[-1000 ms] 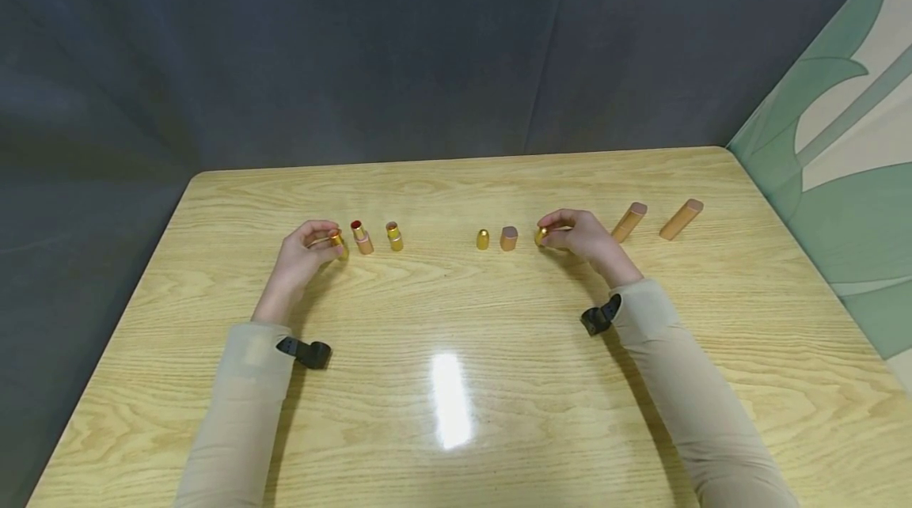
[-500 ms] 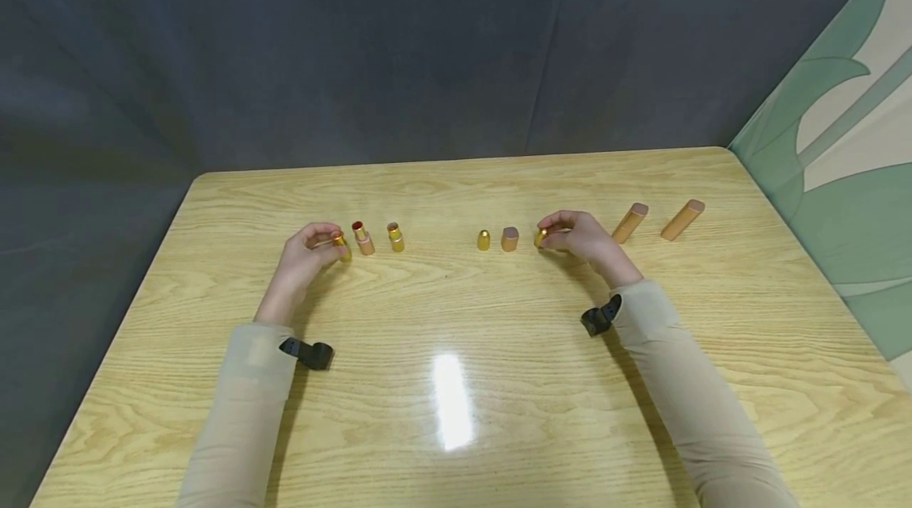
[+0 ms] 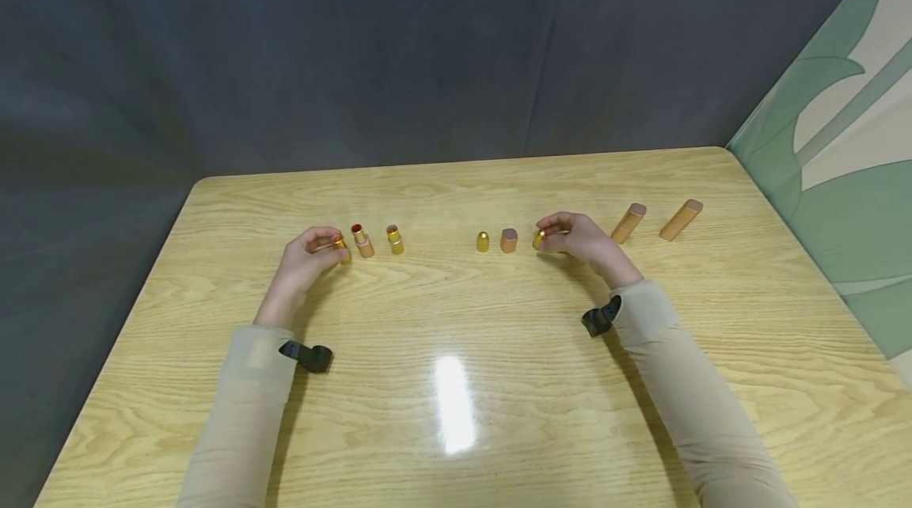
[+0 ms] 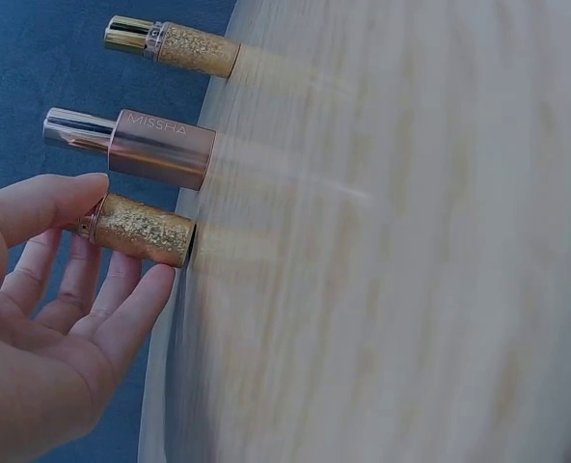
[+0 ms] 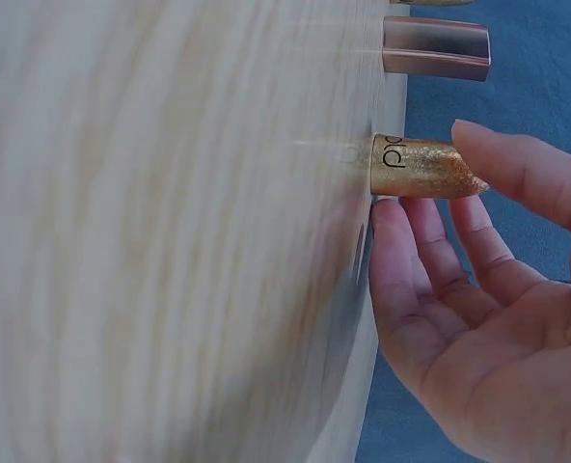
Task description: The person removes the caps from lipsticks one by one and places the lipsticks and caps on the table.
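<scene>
My left hand [image 3: 299, 267] pinches a gold glitter lipstick tube [image 4: 139, 230] between thumb and fingers, its foot right at the tabletop. Beside it stands an uncapped rose-gold lipstick [image 4: 160, 149] marked MISSHA, then another uncapped gold lipstick [image 4: 199, 48]. On the other side, my right hand [image 3: 580, 241] holds a rounded gold lipstick cap [image 5: 416, 166], thumb at its domed top and fingers along its lower side, its rim right at the table. A rose-gold cap [image 3: 509, 240] and a second gold cap [image 3: 483, 241] stand upright to its left.
Beyond my right hand are two long rose-gold tubes, a nearer one [image 3: 629, 223] and a farther one [image 3: 681, 220]. Everything rests on a wood-grain table [image 3: 399, 429] with a dark blue curtain [image 3: 370, 57] behind and a green-and-white patterned panel [image 3: 848, 160] at right.
My left hand has shifted slightly right and nearer with the gold lipstick, bringing it closer to the rose-gold one. The right hand stays in place, holding the gold cap.
</scene>
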Demonstrator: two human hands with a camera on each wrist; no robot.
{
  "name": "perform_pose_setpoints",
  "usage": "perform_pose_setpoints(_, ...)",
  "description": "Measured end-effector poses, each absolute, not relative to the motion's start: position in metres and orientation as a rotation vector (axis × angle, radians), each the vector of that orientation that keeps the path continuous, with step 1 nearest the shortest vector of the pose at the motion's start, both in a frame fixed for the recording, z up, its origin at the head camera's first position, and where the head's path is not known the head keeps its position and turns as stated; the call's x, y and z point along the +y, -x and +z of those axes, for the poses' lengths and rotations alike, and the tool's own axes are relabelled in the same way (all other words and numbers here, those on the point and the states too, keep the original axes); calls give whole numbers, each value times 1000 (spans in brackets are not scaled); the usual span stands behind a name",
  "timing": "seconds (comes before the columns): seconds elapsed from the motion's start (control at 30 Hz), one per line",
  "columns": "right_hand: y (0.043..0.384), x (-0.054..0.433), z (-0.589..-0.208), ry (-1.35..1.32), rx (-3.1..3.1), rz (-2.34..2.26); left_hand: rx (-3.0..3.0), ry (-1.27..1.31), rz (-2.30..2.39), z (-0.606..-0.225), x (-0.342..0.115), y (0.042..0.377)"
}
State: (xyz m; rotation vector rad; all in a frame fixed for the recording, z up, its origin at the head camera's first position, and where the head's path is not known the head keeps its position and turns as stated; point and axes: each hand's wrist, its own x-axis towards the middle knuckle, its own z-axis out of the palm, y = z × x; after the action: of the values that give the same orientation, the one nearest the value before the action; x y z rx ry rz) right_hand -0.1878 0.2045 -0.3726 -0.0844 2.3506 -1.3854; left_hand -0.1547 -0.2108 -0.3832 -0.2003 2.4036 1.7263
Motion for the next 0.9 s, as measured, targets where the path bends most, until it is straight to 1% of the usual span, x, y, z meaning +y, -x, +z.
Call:
perform_pose_setpoints(0.4,185,213,-369,162,2411,-1339,2402,198,1696,-384,-213,155)
perform_pose_setpoints(0.9,177,228,-345,214,2484,-1349,2387,222,1697,-386,-215,155)
